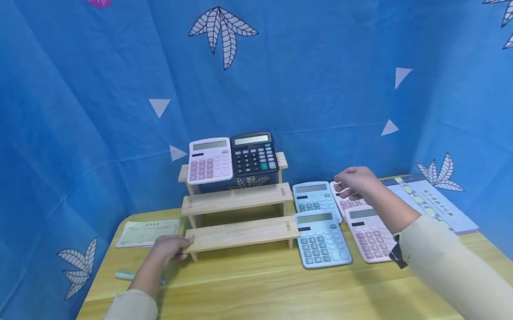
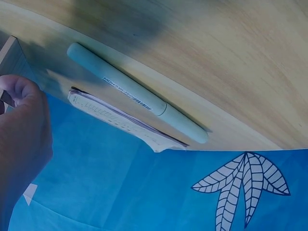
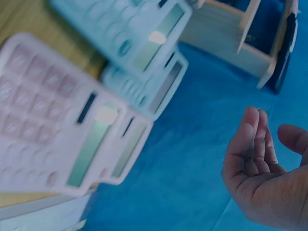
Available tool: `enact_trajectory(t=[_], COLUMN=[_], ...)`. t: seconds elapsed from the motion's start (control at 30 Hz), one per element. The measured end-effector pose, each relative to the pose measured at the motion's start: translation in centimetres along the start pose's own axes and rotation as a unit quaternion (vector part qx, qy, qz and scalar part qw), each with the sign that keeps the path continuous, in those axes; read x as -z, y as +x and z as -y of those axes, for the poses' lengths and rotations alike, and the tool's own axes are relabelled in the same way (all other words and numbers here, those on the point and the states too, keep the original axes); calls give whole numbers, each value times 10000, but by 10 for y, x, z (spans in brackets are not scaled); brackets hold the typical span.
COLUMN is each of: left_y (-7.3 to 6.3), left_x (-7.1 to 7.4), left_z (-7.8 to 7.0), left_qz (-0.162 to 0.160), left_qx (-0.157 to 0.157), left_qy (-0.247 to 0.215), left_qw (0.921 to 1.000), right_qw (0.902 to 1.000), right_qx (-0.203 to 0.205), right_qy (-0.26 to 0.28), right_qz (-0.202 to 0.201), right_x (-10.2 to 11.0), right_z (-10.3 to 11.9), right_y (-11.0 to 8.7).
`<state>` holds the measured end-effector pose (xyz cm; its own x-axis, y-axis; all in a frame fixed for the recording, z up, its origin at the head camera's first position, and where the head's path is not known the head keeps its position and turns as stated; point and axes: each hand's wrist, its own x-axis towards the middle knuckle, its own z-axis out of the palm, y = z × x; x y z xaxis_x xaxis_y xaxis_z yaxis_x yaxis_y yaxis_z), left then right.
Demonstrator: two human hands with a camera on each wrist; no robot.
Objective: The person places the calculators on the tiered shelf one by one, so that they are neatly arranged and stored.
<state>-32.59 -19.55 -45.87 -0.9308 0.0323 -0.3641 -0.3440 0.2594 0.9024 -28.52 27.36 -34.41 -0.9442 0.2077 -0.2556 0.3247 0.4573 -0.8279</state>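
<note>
A three-tier wooden rack (image 1: 240,233) stands on the table, with a pink calculator (image 1: 209,160) and a black calculator (image 1: 254,155) side by side on its top tier. My left hand (image 1: 168,248) pinches the left end of the lowest tier; in the left wrist view that hand (image 2: 24,113) sits at the picture's edge. Above the rear pink calculator (image 1: 343,203) hovers my right hand (image 1: 358,183), holding nothing. In the right wrist view its fingers (image 3: 236,151) bend loosely, apart from the thumb. A front pink calculator (image 1: 371,236) lies below.
Two blue calculators, a front one (image 1: 323,241) and a rear one (image 1: 312,196), lie right of the rack. Booklets (image 1: 444,203) lie at the far right. A receipt pad (image 1: 144,233) and a mint-green pen (image 2: 120,84) are at the left. Blue cloth (image 1: 322,69) hangs behind.
</note>
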Motion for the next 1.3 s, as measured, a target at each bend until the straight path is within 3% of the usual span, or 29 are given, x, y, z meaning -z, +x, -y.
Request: enact_trajectory(t=[0.23, 0.47, 0.67, 0.83, 1.13, 1.3], left_y=[-2, -4, -3, -4, -5, -4], left_x=[2, 2, 4, 5, 4, 1], left_z=[3, 4, 6, 6, -1, -2], left_qz=[30, -62, -85, -27, 24, 68], left_qx=[-82, -19, -18, -9, -44, -120], left_qy=[19, -34, 8, 39, 92, 170], left_qw=[10000, 10000, 10000, 10000, 9999, 9998], right_qw=[9992, 9980, 9949, 9941, 9906, 9904], right_qx=[-390, -316, -551, -724, -812, -786], right_qy=[-92, -489, -800, -691, -876, -978], right_qz=[37, 235, 277, 427, 670, 585], right_x=[18, 33, 50, 63, 62, 60], right_z=[-32, -63, -89, -109, -142, -152], right_y=[-4, -11, -15, -23, -30, -31])
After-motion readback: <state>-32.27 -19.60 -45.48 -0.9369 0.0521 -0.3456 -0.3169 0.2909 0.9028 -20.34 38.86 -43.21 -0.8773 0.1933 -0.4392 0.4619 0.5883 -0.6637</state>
